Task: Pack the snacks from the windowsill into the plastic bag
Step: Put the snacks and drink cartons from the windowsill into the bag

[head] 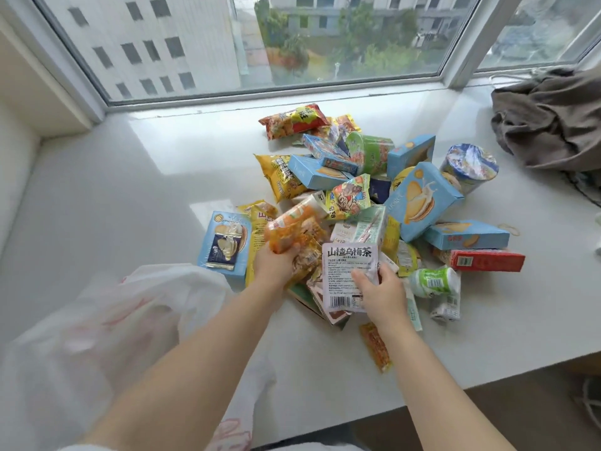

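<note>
Closest to the person, the thin white plastic bag with faint pink print [107, 323] sits slumped at the near left edge of the white windowsill [97, 196], its mouth not really held open. That's the thing I'd sort out first: both hands are busy, so dropping stuff in means the bag has to gape on its own.

The left hand [276, 265] has its fingers curled round a bunch of orange crinkly snack packets [292, 232]. The right hand [380, 288] pinches a flat white sachet with black Chinese lettering and a barcode [349, 275] between thumb and fingers, just beside the left. A lone orange stick packet [375, 343] lies apart, nearer the edge, easy to miss.

Beyond them is the rest of the heap: light blue biscuit boxes [419, 200], a red carton [484, 260], a small white-and-green bottle [434, 281], a foil-lidded cup [470, 167], yellow bags [279, 177]. I'd put the boxes in flat at the bottom and the soft packets on top. A grey crumpled cloth [549, 122] sits far right, not part of this.
</note>
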### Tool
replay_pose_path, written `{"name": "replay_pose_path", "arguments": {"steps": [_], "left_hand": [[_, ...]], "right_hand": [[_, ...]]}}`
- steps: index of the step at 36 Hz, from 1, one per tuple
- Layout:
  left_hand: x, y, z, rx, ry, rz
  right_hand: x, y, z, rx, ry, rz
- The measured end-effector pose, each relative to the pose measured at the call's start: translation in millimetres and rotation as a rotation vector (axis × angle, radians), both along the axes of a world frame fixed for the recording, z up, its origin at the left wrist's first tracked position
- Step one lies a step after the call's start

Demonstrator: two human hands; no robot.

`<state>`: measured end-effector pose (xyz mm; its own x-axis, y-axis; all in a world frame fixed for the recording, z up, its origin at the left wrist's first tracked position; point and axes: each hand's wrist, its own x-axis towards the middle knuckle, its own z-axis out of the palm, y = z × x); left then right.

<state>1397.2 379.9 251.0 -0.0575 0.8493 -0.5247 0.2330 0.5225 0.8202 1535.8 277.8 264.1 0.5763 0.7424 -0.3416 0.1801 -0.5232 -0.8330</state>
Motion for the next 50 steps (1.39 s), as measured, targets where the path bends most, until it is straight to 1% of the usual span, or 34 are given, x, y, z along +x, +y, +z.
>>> {"name": "replay_pose_path", "arguments": {"steps": [4,10,15,18,20,22,24,26,27,28,31,34,37,39,41,42,44,45,48,49,50], "left_hand": [[-58.3,-19.5,7.9,0.073,-0.044,0.090],[-154.1,-40.6,2.1,0.149,-0.010,0.211],[-219.7,-52.2,-9.0,0.184,0.100,0.312],[-250.3,-62.0,-16.4,0.178,0.187,0.326],[-270.0,-68.3,-21.2,0.189,0.268,0.310],[-290.5,-72.2,-27.6,0.190,0.350,0.244],[-311.8,-73.0,-38.4,0.134,0.473,0.114],[-331.4,-72.7,-52.8,0.047,0.580,-0.063],[-339.1,-72.9,-59.8,0.019,0.610,-0.141],[-345.1,-73.6,-66.0,0.008,0.626,-0.206],[-357.5,-71.3,-80.6,0.010,0.632,-0.340],[-362.8,-63.0,-90.3,-0.013,0.590,-0.429],[-358.8,-52.0,-97.3,-0.039,0.499,-0.420],[-352.2,-45.1,-99.2,-0.033,0.447,-0.414],[-345.1,-39.8,-98.1,0.013,0.465,-0.444],[-341.7,-37.4,-95.7,0.041,0.497,-0.457],[-334.6,-33.5,-86.3,0.072,0.602,-0.483],[-330.6,-32.0,-79.1,0.086,0.694,-0.513],[-314.9,-30.1,-53.0,0.171,1.099,-0.718],[-308.2,-30.3,-43.7,0.202,1.177,-0.765],[-300.3,-30.7,-34.6,0.227,1.213,-0.793]], "right_hand": [[-35.4,9.8,8.1,0.067,0.037,0.120],[-117.7,20.0,9.6,0.081,0.150,0.338],[-192.2,24.4,-3.8,0.063,0.134,0.404],[-233.7,26.0,-17.7,0.045,0.162,0.424],[-258.4,27.3,-26.5,0.004,0.127,0.477],[-278.5,29.1,-38.3,-0.053,0.050,0.567],[-292.1,31.9,-50.6,-0.122,-0.072,0.655],[-297.2,34.1,-65.9,-0.206,-0.343,0.762],[-296.4,34.2,-72.8,-0.249,-0.486,0.819],[-293.8,33.9,-78.9,-0.297,-0.584,0.850],[-279.4,31.6,-90.4,-0.422,-0.682,0.823],[-261.3,30.4,-95.5,-0.518,-0.716,0.774],[-248.4,30.8,-94.8,-0.588,-0.730,0.720],[-244.0,32.6,-96.1,-0.619,-0.612,0.652],[-244.6,35.0,-96.9,-0.593,-0.409,0.582],[-245.8,35.5,-96.2,-0.567,-0.345,0.571],[-247.9,34.6,-94.0,-0.510,-0.311,0.589],[-248.8,33.6,-91.4,-0.475,-0.331,0.607],[-249.4,28.7,-80.9,-0.332,-0.440,0.647],[-248.8,26.9,-77.6,-0.278,-0.474,0.653],[-247.5,25.0,-74.2,-0.234,-0.505,0.658]]}}
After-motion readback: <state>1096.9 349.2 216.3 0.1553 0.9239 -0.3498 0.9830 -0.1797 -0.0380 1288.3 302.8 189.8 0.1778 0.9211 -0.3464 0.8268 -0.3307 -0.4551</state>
